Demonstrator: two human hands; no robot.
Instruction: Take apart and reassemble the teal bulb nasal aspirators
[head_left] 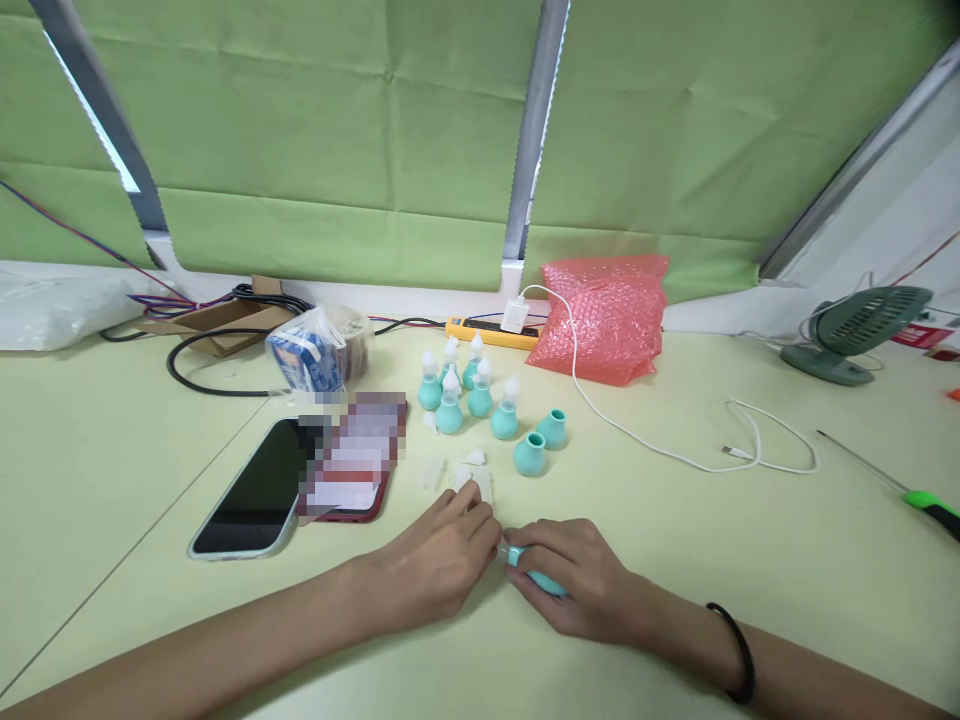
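Note:
My right hand (pixel 581 580) is wrapped round a teal squeeze bulb (pixel 549 582) lying on its side, mouth toward the left. At that mouth sits a clear plastic tip (pixel 504 552), pinched by the closed fingers of my left hand (pixel 442 558), which partly hide it. Two open teal bulbs (pixel 530 455) stand upright beyond my right hand. Behind them is a group of several nasal aspirators (pixel 449 408), teal bulbs with clear tips and whitish tops. Small white and clear plastic pieces (pixel 475 458) lie just past my left hand.
Two phones, one dark-screened (pixel 255 490) and one red-cased (pixel 375 490), lie left. A white cable (pixel 645 440) runs from a yellow power strip (pixel 491 333) past pink bubble wrap (pixel 607 320). A screwdriver (pixel 926 502) and green fan (pixel 862 325) are right.

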